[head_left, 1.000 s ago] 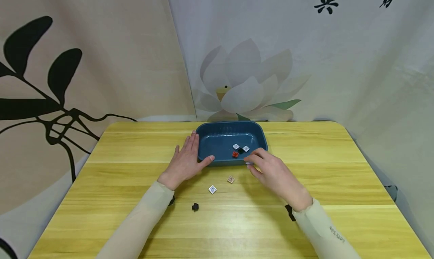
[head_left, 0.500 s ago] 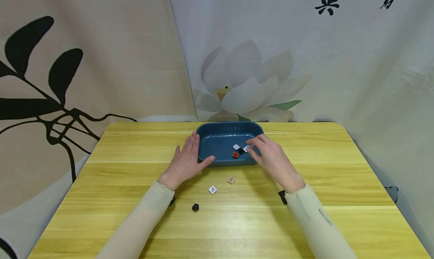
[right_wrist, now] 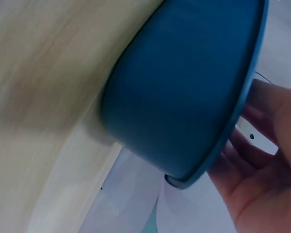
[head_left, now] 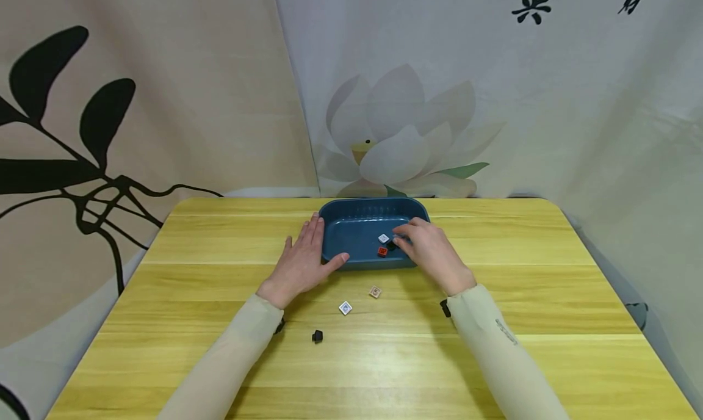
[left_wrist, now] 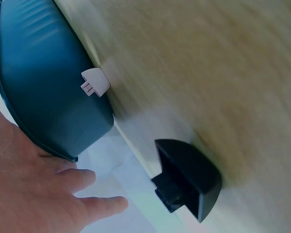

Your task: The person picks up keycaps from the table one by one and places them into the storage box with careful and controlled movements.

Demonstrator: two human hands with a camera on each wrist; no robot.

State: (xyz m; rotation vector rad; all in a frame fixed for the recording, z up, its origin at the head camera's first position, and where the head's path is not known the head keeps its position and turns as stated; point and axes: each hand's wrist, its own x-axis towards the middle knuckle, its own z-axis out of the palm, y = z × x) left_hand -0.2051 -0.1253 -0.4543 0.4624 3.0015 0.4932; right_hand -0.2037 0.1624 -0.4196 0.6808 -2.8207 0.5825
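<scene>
My left hand (head_left: 299, 264) grips nothing: its fingers lie straight against the left end of the tray (head_left: 354, 229), thumb out over the near corner. My right hand (head_left: 431, 252) reaches in over the right end, thumb and forefinger bent toward each other — whether a cap sits between the tips I cannot tell. The tray is at the far side of the bench (head_left: 219, 273), its back rim about level with the far edge in the head view.

That edge is my first worry. With only a flat hand bracing one end, a shove from my right wrist could slide the tray backward, perhaps partly off. Fingertips going too low could scatter the red cap (head_left: 382, 251), black cap (head_left: 392, 245) and white cap (head_left: 383, 238) clustered beside them. Nearer me, a loose black cap (head_left: 317, 336) lies near my left sleeve (head_left: 230, 359) — a careless drag might sweep it aside.

The tray faces up, its long axis running left to right, roughly parallel to the far edge. The loose white cap (head_left: 345, 308) and tan cap (head_left: 375, 292) are turned cornerwise to me and seem to lie hollow side up; squarish, they show no clear long axis.
</scene>
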